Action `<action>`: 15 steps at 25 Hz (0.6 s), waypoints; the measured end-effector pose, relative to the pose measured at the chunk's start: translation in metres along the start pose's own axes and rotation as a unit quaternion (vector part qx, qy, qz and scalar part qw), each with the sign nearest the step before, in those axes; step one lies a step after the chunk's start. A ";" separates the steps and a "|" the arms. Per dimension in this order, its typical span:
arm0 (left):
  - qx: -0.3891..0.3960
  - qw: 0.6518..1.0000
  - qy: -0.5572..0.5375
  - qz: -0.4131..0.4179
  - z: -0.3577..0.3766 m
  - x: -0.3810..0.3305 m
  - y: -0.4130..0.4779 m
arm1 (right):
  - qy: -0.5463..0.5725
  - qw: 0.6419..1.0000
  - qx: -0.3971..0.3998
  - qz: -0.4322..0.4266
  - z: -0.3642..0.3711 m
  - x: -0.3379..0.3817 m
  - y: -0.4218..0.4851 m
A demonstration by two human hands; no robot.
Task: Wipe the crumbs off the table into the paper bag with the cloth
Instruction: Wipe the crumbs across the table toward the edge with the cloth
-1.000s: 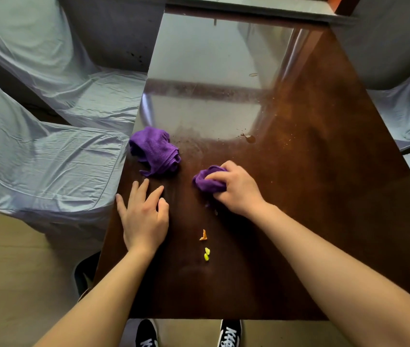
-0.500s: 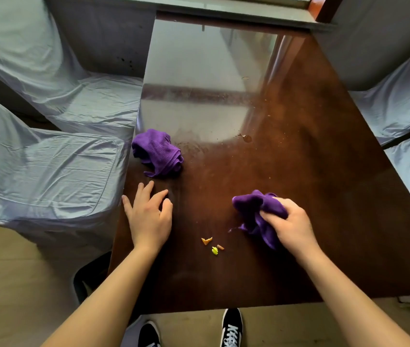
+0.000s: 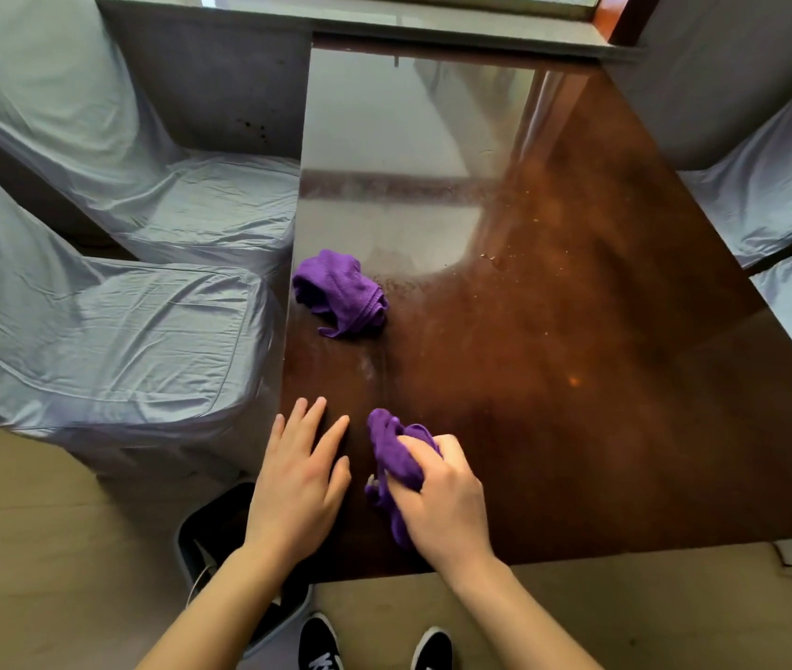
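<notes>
Desk: glossy dark wood, window glare at the far end.
Right hand: clenched around purple cloth near the front edge.
Left hand: flat, fingers spread, empty.
Second cloth: bunched near the left edge.
Chairs: draped in grey covers.

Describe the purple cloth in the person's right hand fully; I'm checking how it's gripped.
The purple cloth looks like soft, fuzzy fabric, bunched into a crumpled wad. The right hand clenches it from above, fingers wrapped over its middle; loose folds stick out toward the left hand and below the palm. It presses on the dark wooden table near the front edge.
</notes>
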State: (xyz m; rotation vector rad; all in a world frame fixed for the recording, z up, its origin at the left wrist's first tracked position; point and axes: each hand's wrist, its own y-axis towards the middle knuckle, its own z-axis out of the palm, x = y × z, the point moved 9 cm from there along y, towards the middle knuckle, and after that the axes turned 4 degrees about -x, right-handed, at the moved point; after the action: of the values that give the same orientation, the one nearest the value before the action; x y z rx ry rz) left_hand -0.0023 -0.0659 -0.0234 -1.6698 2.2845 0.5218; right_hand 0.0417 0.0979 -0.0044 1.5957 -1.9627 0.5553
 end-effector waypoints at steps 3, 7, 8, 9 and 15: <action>-0.030 0.995 -0.087 -0.049 -0.005 0.011 -0.017 | 0.119 0.992 -0.027 0.038 -0.019 -0.009 0.009; -0.073 0.974 -0.190 -0.103 -0.009 0.022 -0.027 | 0.135 0.985 -0.056 0.091 -0.061 -0.061 0.033; -0.078 0.974 -0.187 -0.105 -0.010 0.021 -0.028 | 0.109 0.988 -0.048 0.099 -0.062 -0.070 0.038; -0.082 0.975 -0.180 -0.104 -0.010 0.021 -0.029 | 0.077 0.991 -0.039 0.101 -0.060 -0.072 0.042; -0.090 0.979 -0.160 -0.092 -0.010 0.019 -0.031 | -0.021 1.000 -0.019 -0.014 -0.020 -0.024 0.009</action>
State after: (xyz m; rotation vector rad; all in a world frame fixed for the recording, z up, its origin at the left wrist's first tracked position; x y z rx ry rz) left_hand 0.0212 -0.0953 -0.0265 -1.7108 1.8818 0.9033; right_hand 0.0400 0.1302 -0.0049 1.6210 -1.9659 0.4752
